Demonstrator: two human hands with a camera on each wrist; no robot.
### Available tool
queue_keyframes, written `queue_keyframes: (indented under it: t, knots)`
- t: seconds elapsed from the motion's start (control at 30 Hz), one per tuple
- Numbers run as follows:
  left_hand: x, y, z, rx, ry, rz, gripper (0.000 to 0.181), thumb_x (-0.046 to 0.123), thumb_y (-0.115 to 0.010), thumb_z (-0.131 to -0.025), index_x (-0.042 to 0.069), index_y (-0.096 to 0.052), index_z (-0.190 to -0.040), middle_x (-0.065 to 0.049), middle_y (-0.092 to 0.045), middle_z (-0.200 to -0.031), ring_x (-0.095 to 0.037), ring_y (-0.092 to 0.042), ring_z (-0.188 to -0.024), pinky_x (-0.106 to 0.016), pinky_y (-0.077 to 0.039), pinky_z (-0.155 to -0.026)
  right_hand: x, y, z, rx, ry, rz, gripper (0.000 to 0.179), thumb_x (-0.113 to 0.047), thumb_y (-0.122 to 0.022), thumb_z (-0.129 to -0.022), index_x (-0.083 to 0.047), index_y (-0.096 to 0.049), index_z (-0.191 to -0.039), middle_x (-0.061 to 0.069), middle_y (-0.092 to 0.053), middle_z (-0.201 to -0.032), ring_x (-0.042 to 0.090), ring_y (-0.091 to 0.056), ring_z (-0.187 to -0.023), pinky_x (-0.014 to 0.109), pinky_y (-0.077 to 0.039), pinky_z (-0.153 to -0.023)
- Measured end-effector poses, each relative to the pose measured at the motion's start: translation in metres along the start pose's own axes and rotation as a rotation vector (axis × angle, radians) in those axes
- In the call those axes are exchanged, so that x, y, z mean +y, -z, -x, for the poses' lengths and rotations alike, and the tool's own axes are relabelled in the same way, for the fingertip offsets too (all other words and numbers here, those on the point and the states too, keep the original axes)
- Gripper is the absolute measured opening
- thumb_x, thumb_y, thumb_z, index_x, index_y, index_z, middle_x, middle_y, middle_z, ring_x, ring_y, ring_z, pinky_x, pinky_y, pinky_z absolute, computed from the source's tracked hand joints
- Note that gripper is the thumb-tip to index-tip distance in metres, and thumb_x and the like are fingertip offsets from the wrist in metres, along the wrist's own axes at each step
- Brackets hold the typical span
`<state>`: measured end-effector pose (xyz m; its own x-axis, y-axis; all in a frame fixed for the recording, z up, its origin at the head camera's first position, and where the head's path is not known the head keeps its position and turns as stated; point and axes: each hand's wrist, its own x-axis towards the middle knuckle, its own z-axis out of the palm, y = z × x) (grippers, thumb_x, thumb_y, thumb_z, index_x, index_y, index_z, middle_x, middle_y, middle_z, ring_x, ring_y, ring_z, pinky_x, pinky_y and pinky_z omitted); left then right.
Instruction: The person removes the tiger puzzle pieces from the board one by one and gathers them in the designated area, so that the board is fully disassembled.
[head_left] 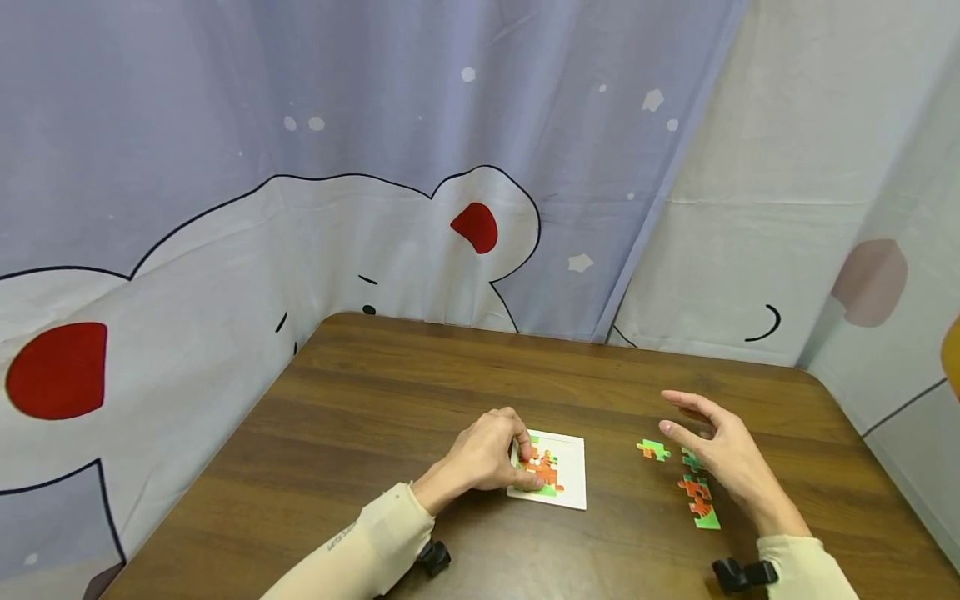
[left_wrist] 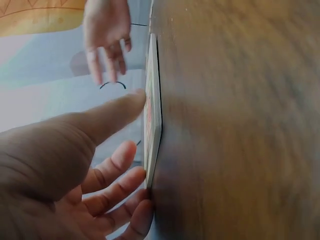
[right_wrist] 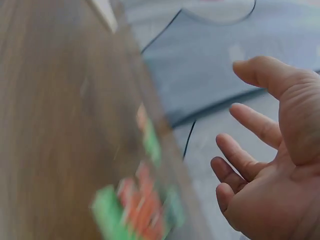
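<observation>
A white square puzzle tray [head_left: 572, 471] lies on the table, its left part filled with joined green and orange jigsaw pieces [head_left: 545, 472]. My left hand [head_left: 487, 450] rests at the tray's left side, the thumb touching the pieces and the other fingers at the far left edge. In the left wrist view the tray [left_wrist: 153, 115] appears edge-on beside the thumb. To the right, my right hand [head_left: 720, 446] hovers over loose jigsaw pieces [head_left: 699, 498], fingers apart and holding nothing. A separate green and orange piece [head_left: 654, 450] lies left of that hand.
The brown wooden table [head_left: 390, 392] reaches back to a printed curtain [head_left: 390, 250] that hangs along its far and left sides. Black wrist straps [head_left: 433, 557] are worn on both forearms.
</observation>
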<state>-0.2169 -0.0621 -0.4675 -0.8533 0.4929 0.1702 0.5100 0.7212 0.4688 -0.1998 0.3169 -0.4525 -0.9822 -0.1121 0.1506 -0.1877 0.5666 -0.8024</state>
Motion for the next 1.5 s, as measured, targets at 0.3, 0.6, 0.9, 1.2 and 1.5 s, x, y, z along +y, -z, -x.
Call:
queue_keyframes:
  t: [0.3, 0.6, 0.9, 1.2, 1.5]
  knots:
    - [0.001, -0.002, 0.000, 0.018, 0.017, -0.001, 0.038, 0.047, -0.108, -0.070, 0.032, -0.073, -0.068, 0.017, -0.067, -0.101, -0.011, -0.065, -0.099, -0.031, -0.057, -0.080, -0.047, -0.034, -0.007, -0.034, 0.123, -0.193, 0.043, -0.021, -0.076, -0.108, -0.011, -0.068, -0.149, 0.009, -0.069, -0.142, 0.014, -0.072, -0.115, 0.027, -0.061, -0.088]
    - [0.001, -0.005, -0.002, 0.014, 0.022, 0.016, 0.037, 0.046, -0.108, -0.069, 0.032, -0.074, -0.069, 0.017, -0.066, -0.100, -0.010, -0.066, -0.098, -0.031, -0.057, -0.082, -0.051, -0.088, -0.015, -0.166, 0.134, -0.286, 0.044, -0.011, -0.082, -0.102, 0.003, -0.069, -0.141, 0.030, -0.070, -0.134, 0.020, -0.073, -0.104, 0.025, -0.059, -0.088]
    - [0.001, -0.005, -0.001, 0.014, 0.017, 0.016, 0.036, 0.044, -0.109, -0.069, 0.031, -0.076, -0.070, 0.016, -0.066, -0.101, -0.011, -0.065, -0.098, -0.030, -0.057, -0.084, -0.045, -0.114, -0.013, -0.231, 0.095, -0.209, 0.045, -0.016, -0.088, -0.098, 0.001, -0.072, -0.137, 0.018, -0.074, -0.124, 0.024, -0.070, -0.105, 0.027, -0.060, -0.084]
    - [0.000, -0.005, -0.001, 0.023, 0.015, 0.008, 0.038, 0.049, -0.108, -0.068, 0.031, -0.075, -0.068, 0.017, -0.066, -0.099, -0.010, -0.065, -0.097, -0.030, -0.056, -0.082, -0.041, -0.119, -0.012, -0.214, 0.103, -0.099, 0.042, -0.019, -0.094, -0.092, -0.011, -0.080, -0.130, 0.015, -0.060, -0.123, 0.022, -0.059, -0.096, 0.023, -0.052, -0.077]
    - [0.000, -0.006, -0.002, 0.024, 0.019, 0.019, 0.038, 0.048, -0.109, -0.066, 0.030, -0.076, -0.069, 0.016, -0.065, -0.099, -0.011, -0.063, -0.096, -0.029, -0.055, -0.078, -0.038, -0.122, -0.010, -0.198, 0.164, -0.015, 0.038, -0.021, -0.097, -0.089, -0.014, -0.083, -0.124, 0.012, -0.056, -0.122, 0.019, -0.053, -0.089, 0.022, -0.047, -0.072]
